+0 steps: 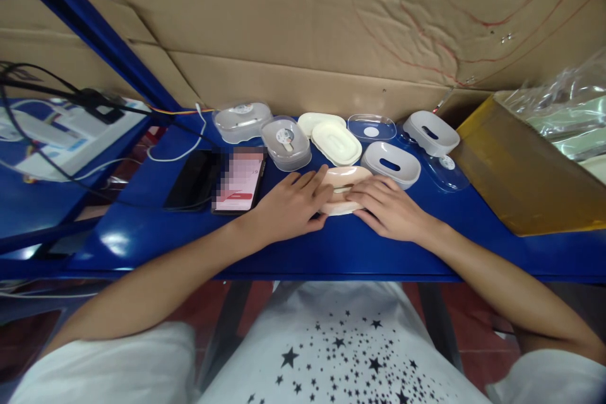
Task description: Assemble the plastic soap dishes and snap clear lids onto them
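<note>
A pale pink oval dish (pixel 350 174), which looks like a soap dish, lies at the table's middle between my two hands. My left hand (pixel 294 207) grips its left end, fingers over the rim and thumb at the near side. At its right end my right hand (pixel 391 208) holds it the same way, fingers reaching over the inside. The fingers cover much of the dish, and a pale strip shows in its centre. Just behind are cream oval pieces (pixel 336 144) and a grey slotted oval tray (pixel 392 164).
Clear-lidded grey boxes (pixel 286 142) stand left of the cream pieces. A second grey tray (pixel 432 132) and clear lids (pixel 372 129) lie behind. Two phones, one lit (pixel 240 180), are at left, with a cabled power strip (pixel 89 136). An open carton (pixel 525 170) occupies the right.
</note>
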`<state>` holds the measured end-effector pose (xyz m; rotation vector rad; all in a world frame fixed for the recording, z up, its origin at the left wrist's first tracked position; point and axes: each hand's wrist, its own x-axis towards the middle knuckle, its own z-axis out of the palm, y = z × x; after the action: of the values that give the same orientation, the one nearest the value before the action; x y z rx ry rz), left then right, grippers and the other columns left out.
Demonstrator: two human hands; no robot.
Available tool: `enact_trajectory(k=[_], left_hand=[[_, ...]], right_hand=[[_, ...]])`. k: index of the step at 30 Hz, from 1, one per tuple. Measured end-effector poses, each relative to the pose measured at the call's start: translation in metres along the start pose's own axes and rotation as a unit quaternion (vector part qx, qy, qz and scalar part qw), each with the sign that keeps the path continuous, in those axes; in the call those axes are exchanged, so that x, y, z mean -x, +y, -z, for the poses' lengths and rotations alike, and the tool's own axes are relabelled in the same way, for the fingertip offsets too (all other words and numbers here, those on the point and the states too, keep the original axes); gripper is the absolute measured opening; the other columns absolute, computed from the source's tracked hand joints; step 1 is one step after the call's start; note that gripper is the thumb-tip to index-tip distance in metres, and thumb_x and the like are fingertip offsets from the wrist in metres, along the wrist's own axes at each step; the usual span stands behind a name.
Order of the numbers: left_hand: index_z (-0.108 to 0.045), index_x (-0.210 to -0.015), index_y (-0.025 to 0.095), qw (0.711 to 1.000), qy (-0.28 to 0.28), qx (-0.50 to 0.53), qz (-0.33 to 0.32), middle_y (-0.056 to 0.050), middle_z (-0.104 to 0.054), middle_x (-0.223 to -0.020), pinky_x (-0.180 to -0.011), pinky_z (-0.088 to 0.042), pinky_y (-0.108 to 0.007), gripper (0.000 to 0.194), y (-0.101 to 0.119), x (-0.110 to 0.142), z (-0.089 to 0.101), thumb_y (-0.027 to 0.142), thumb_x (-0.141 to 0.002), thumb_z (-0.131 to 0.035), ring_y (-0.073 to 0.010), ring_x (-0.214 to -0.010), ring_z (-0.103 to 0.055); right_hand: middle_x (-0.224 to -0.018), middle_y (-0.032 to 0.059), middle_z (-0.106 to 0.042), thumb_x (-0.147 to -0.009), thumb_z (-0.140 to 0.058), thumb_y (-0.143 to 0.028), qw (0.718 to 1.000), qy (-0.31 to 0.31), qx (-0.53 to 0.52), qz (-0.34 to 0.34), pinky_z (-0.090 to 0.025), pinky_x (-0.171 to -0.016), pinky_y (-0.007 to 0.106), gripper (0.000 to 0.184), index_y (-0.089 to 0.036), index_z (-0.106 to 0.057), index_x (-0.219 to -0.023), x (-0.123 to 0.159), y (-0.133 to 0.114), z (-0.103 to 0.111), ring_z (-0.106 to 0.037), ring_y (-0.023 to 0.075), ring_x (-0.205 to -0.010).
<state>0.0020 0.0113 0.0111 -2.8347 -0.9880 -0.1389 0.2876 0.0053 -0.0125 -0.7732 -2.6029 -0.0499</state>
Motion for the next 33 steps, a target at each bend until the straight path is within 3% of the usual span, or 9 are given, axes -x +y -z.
enact_trajectory(k=[9, 20, 23, 26, 29, 31, 33], left_hand=[[-0.065, -0.141, 0.014, 0.999, 0.022, 0.027, -0.002, -0.028, -0.049, -0.167, -0.110, -0.056, -0.055, 0.042, -0.007, 0.001, -0.002, 0.033, -0.103, -0.071, -0.0421, -0.133, -0.070], [-0.063, -0.142, 0.009, 0.999, 0.038, -0.009, -0.014, -0.030, -0.054, -0.162, -0.106, -0.058, -0.051, 0.048, -0.003, 0.002, -0.002, 0.033, -0.102, -0.073, -0.0404, -0.132, -0.071], [-0.065, -0.139, 0.008, 0.999, 0.045, -0.007, -0.018, -0.030, -0.054, -0.162, -0.106, -0.058, -0.052, 0.047, -0.004, 0.003, -0.004, 0.035, -0.102, -0.075, -0.0416, -0.132, -0.070], [-0.067, -0.135, 0.011, 0.999, 0.044, 0.017, -0.014, -0.030, -0.052, -0.163, -0.107, -0.058, -0.056, 0.047, -0.005, 0.003, -0.005, 0.042, -0.102, -0.076, -0.0432, -0.134, -0.069], [-0.069, -0.132, 0.015, 0.998, 0.048, 0.044, -0.008, -0.026, -0.053, -0.164, -0.110, -0.056, -0.058, 0.037, -0.006, 0.003, -0.005, 0.040, -0.105, -0.071, -0.0431, -0.138, -0.066], [-0.070, -0.129, 0.017, 0.997, 0.046, 0.061, -0.006, -0.024, -0.053, -0.165, -0.114, -0.055, -0.058, 0.031, -0.008, 0.003, -0.005, 0.038, -0.106, -0.069, -0.0421, -0.143, -0.063], [-0.070, -0.128, 0.018, 0.996, 0.042, 0.081, -0.001, -0.022, -0.052, -0.166, -0.115, -0.054, -0.057, 0.030, -0.010, 0.002, -0.006, 0.038, -0.106, -0.069, -0.0405, -0.145, -0.060]], right_hand=[[-0.131, 0.0116, -0.079, -0.110, -0.058, -0.026, 0.999, 0.033, 0.016, 0.020, -0.055, -0.113, 0.052, 0.031, -0.020, -0.069, -0.138, 0.000, 0.007, -0.001, -0.072, 0.0289, -0.124], [-0.124, 0.0120, -0.083, -0.107, -0.062, -0.021, 0.997, 0.038, 0.051, 0.044, -0.057, -0.110, 0.050, 0.027, -0.016, -0.073, -0.131, -0.002, 0.001, 0.002, -0.076, 0.0275, -0.117], [-0.127, 0.0113, -0.082, -0.109, -0.062, -0.027, 0.998, 0.022, 0.032, 0.041, -0.059, -0.107, 0.051, 0.028, -0.019, -0.073, -0.133, -0.003, 0.003, 0.002, -0.076, 0.0285, -0.120], [-0.136, 0.0109, -0.079, -0.110, -0.062, -0.038, 0.999, 0.002, 0.006, 0.039, -0.059, -0.110, 0.051, 0.033, -0.022, -0.071, -0.138, -0.002, 0.010, 0.018, -0.073, 0.0294, -0.128], [-0.139, 0.0106, -0.077, -0.110, -0.063, -0.036, 0.997, 0.057, 0.035, -0.036, -0.055, -0.114, 0.051, 0.034, -0.025, -0.069, -0.141, 0.007, 0.024, 0.055, -0.071, 0.0294, -0.131], [-0.133, 0.0123, -0.079, -0.109, -0.062, -0.036, 0.976, 0.141, 0.080, -0.147, -0.055, -0.112, 0.050, 0.031, -0.023, -0.073, -0.134, 0.020, 0.038, 0.082, -0.073, 0.0305, -0.127], [-0.124, 0.0151, -0.080, -0.109, -0.057, -0.043, 0.944, 0.138, 0.134, -0.269, -0.057, -0.107, 0.052, 0.036, -0.020, -0.074, -0.130, 0.034, 0.053, 0.101, -0.075, 0.0336, -0.120]])
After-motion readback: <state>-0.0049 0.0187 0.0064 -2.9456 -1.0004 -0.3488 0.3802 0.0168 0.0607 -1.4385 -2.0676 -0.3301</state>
